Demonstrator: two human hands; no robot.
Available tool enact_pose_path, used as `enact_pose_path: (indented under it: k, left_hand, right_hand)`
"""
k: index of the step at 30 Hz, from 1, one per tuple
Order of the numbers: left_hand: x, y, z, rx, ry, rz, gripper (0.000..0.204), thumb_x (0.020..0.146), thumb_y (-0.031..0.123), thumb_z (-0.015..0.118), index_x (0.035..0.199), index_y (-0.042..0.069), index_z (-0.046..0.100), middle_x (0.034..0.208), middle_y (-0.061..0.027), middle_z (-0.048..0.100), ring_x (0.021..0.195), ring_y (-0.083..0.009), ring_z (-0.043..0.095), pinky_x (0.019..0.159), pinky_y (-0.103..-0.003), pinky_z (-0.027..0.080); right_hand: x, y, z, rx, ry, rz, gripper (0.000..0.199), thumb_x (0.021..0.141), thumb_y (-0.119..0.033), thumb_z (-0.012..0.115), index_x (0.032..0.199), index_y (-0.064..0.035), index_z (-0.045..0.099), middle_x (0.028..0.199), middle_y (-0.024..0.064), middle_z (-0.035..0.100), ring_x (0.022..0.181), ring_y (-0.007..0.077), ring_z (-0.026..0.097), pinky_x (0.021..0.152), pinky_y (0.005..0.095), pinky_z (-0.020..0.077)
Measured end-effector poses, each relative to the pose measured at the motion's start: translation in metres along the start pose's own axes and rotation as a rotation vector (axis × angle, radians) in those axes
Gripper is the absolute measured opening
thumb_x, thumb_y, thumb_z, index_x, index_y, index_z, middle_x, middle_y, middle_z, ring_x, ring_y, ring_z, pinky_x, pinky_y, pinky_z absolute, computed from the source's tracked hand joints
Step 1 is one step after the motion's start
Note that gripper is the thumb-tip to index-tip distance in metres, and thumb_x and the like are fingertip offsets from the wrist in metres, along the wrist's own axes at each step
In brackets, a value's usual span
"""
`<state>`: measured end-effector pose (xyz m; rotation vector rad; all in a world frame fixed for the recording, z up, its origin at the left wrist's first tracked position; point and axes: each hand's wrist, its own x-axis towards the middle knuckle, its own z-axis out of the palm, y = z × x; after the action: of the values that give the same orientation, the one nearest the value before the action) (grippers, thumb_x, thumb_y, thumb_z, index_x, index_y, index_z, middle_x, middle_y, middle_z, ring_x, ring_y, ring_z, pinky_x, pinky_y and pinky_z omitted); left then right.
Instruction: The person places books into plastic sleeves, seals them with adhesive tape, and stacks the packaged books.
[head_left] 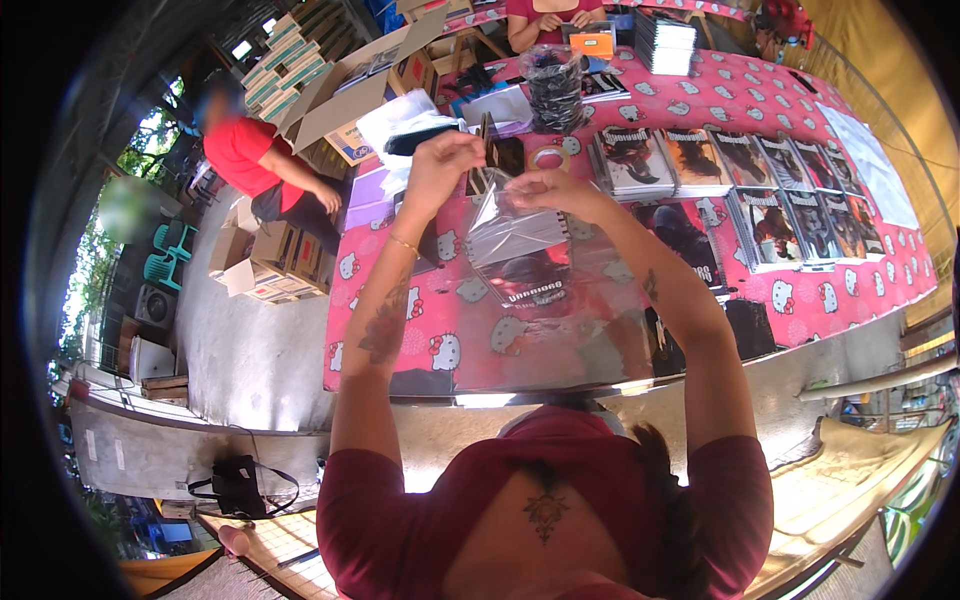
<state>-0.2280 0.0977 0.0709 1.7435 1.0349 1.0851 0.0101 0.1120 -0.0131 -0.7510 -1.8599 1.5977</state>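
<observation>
My left hand (440, 165) and my right hand (560, 190) are raised above the table and together hold a clear plastic sleeve (510, 230) by its upper edge. The sleeve hangs down between them, shiny and crinkled. A small dark card-like item (500, 155) sits at the sleeve's mouth between my fingers. Below the sleeve lies a dark booklet (535, 285) on the pink patterned tablecloth (440, 300). A roll of tape (548, 157) lies just beyond my right hand.
Rows of dark-covered booklets (760, 190) lie to the right. A bag of dark items (553, 85) and a white stack (665, 42) stand farther back. A person in red (265, 165) bends over cardboard boxes (270, 255) at left; another person (555, 15) sits across.
</observation>
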Motion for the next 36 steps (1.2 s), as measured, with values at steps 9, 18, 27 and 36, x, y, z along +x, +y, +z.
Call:
enact_pose_path:
  k: [9, 18, 27, 36]
  left_hand:
    - [-0.061, -0.093, 0.000, -0.329, -0.320, -0.364, 0.062, 0.090, 0.011, 0.068, 0.146, 0.001, 0.043, 0.134, -0.0089, 0.057, 0.115, -0.0196, 0.058, 0.102, -0.033, 0.043]
    - [-0.115, -0.034, 0.040, 0.710, -0.106, 0.419, 0.049, 0.084, 0.016, 0.075, 0.128, 0.003, 0.060, 0.118, -0.0170, 0.066, 0.115, -0.0346, 0.062, 0.095, -0.037, 0.051]
    - [-0.095, -0.030, 0.032, 0.685, -0.137, 0.091, 0.046, 0.080, 0.017, 0.076, 0.121, 0.001, 0.062, 0.083, -0.0157, 0.066, 0.076, -0.0323, 0.068, 0.065, -0.047, 0.049]
    - [-0.057, -0.063, 0.009, 0.108, -0.351, -0.383, 0.068, 0.081, 0.031, 0.080, 0.135, 0.001, 0.051, 0.109, -0.0147, 0.066, 0.103, -0.0222, 0.063, 0.086, -0.034, 0.047]
  right_hand:
    - [-0.014, 0.003, -0.002, -0.174, -0.045, -0.030, 0.072, 0.089, -0.037, 0.073, 0.146, -0.0057, 0.043, 0.139, 0.0138, 0.056, 0.128, 0.0220, 0.053, 0.106, 0.0341, 0.0428]
    - [-0.069, -0.001, 0.039, -0.930, 0.145, -0.487, 0.051, 0.078, -0.022, 0.077, 0.125, -0.0098, 0.061, 0.132, 0.0120, 0.058, 0.121, 0.0340, 0.055, 0.098, 0.0436, 0.0469]
    - [-0.043, -0.018, 0.042, -0.946, 0.115, -0.197, 0.026, 0.079, -0.021, 0.074, 0.098, -0.0052, 0.066, 0.099, 0.0131, 0.068, 0.096, 0.0337, 0.064, 0.083, 0.0459, 0.0495]
    - [-0.015, 0.003, -0.001, -0.395, -0.014, 0.078, 0.042, 0.077, -0.032, 0.084, 0.105, -0.0054, 0.067, 0.102, 0.0060, 0.070, 0.094, 0.0161, 0.065, 0.080, 0.0308, 0.0501]
